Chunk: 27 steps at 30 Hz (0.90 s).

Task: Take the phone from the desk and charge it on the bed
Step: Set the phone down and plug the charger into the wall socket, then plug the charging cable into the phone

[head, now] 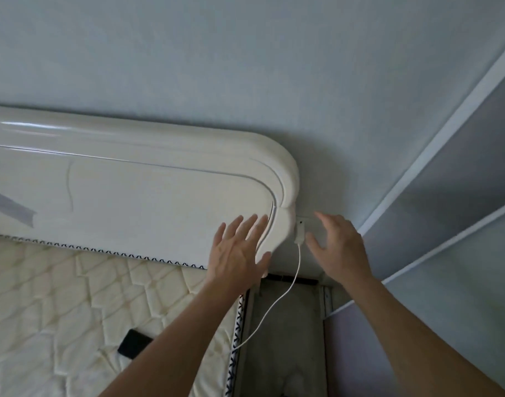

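Observation:
A black phone [133, 343] lies flat on the quilted cream mattress [45, 305], partly hidden under my left forearm. A white charger plug [299, 232] sits in a wall socket just right of the headboard. Its white cable [285, 293] hangs down and runs onto the mattress edge, where my left arm hides its end. My left hand [237, 250] is spread open against the headboard's corner, holding nothing. My right hand [338, 243] hovers open just right of the plug, fingers apart, not touching it.
The glossy white headboard [131, 179] stands against a pale blue wall. A narrow grey floor gap [285, 333] runs between the bed and a blue-grey panel [434, 253] with white trim on the right.

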{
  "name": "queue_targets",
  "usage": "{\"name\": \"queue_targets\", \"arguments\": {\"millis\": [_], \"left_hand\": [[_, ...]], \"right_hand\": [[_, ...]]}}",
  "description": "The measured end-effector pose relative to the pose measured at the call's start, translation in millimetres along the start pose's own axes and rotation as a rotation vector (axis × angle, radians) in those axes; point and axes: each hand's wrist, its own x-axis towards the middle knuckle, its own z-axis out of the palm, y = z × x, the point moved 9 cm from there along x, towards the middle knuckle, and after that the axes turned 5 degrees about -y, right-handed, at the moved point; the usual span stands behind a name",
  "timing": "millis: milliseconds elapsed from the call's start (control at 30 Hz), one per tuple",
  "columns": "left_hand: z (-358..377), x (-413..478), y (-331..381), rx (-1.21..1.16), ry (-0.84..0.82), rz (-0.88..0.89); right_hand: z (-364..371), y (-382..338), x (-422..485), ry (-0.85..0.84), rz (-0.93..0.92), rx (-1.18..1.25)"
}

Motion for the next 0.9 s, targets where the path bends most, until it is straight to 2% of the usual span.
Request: {"name": "queue_targets", "arguments": {"millis": [267,467,667,900], "left_hand": [[-34.9,-44.8,11.4,0.019,0.057,-0.031],[-50.6,-59.6,-14.0,0.02,0.125,-0.133],[-64.8,-94.4,-67.6,0.034,0.163,-0.35],[-81.2,-197.5,-141.6,0.041,0.195,-0.733]], "right_hand": [[-21.3,-66.4,-46.4,0.02,-0.097,-0.136],[-7.9,-94.0,-40.2,-0.04,-0.181,-0.152],[20.8,-147.9,-22.4,-0.107,-0.352,-0.128],[80.2,-256.2,-31.0,-0.257,-0.672,-0.064]]}}
